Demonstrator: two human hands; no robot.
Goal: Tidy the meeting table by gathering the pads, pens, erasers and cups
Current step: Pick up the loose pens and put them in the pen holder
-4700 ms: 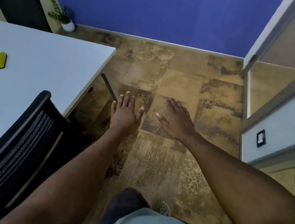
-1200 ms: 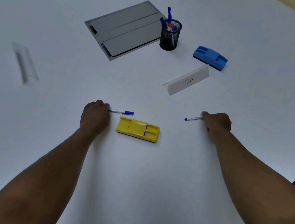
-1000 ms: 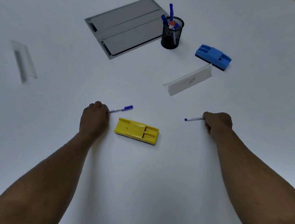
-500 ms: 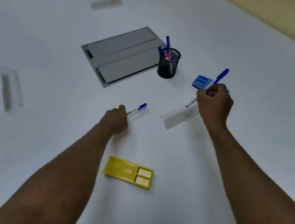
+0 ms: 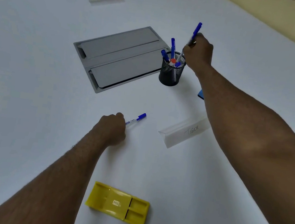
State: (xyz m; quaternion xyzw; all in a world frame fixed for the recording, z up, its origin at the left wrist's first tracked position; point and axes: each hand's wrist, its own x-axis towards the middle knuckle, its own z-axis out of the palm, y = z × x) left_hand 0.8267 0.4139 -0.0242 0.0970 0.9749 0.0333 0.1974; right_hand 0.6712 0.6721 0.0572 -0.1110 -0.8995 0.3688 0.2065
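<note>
Pen in right grip, tip over cup

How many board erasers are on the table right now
2. The yellow eraser lies near the table's front edge. The blue eraser lies right of the mesh pen cup, mostly hidden behind the right forearm.

Black mesh cup upright on the white table, just beside the grey hatch, holding several blue-capped pens and one red-tipped. One blue-capped pen tilted steeply, lower end at the cup's rim, gripped in the right hand. Another blue-capped pen, clear-barrelled, lying low over the table, cap pointing up-right, rear end pinched in the left hand. Yellow eraser flat near the front edge, recesses up. Blue eraser mostly hidden behind the right forearm.
</note>
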